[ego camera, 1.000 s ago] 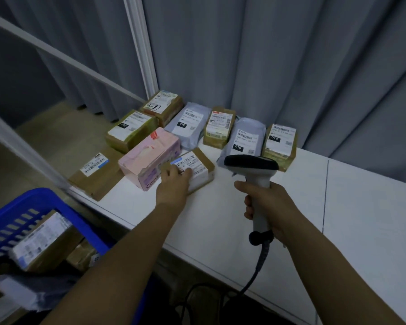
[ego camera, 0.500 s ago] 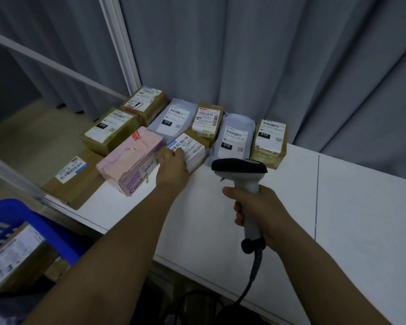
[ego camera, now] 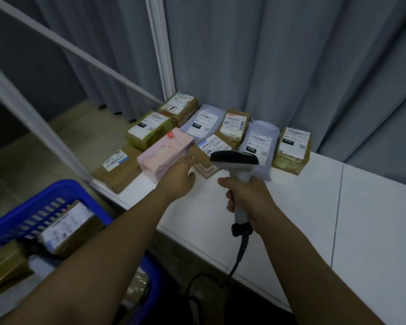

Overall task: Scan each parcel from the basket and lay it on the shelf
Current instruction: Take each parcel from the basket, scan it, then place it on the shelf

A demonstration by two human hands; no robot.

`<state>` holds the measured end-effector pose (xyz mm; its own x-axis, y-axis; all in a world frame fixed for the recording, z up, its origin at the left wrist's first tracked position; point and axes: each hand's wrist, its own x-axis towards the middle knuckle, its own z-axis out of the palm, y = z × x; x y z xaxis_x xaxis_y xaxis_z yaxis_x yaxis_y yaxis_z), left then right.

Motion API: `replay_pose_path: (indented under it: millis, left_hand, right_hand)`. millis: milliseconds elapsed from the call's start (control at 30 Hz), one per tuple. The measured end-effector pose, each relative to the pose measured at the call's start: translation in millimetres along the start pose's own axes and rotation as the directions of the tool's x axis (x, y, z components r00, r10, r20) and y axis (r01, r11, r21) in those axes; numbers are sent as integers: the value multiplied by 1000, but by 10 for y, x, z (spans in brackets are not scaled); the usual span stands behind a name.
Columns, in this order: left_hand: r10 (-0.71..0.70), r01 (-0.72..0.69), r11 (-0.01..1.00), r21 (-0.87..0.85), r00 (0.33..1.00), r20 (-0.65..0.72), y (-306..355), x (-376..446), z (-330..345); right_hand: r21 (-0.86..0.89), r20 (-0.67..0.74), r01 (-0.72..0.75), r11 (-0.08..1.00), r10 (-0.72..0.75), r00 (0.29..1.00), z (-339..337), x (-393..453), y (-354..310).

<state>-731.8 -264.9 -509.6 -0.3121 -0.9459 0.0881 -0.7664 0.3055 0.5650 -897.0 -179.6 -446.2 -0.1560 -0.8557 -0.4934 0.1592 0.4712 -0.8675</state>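
Right grip (ego camera: 246,198) wraps scanner (ego camera: 236,165) | left grip (ego camera: 178,177) relaxed | label (ego camera: 287,141) reads "010"

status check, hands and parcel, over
Left hand open, at the small brown parcel on the shelf. Right hand grips scanner. Nothing blocking.

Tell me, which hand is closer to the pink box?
The left hand. Its fingers reach up beside the pink box, at its near right corner. The right hand is farther right and nearer the person, gripping the scanner.
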Motion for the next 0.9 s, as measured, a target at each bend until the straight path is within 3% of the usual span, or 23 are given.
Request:
replay_pose_path:
  millis: [267,433,600,733,900]
  left_hand:
    - [-265,259,964,-63,956,-126,-364,-1350,-534]
    - [-474,465,880,-97,848,-236,-799,-2296,-662]
    - [-730,728,681,-81,667,-148,-1187,-2837,-714]
    - [-831,834,552,24,552,-66,-1276,-3096,-675]
    - [-796,787,604,125,602,56,-1258,-3410,-516]
  right_hand:
    - [-221,137,32,975,-2,991,683,-225,116]
    - [-412,263,132,902,-21,964,1054,-379,262]
    - [-497,372,198,845,1,928,1380,-520,437]
    - [-574,433,253,779,27,901,1582,-545,560]
    - [-627,482,303,717,52,874,1741,-570,671]
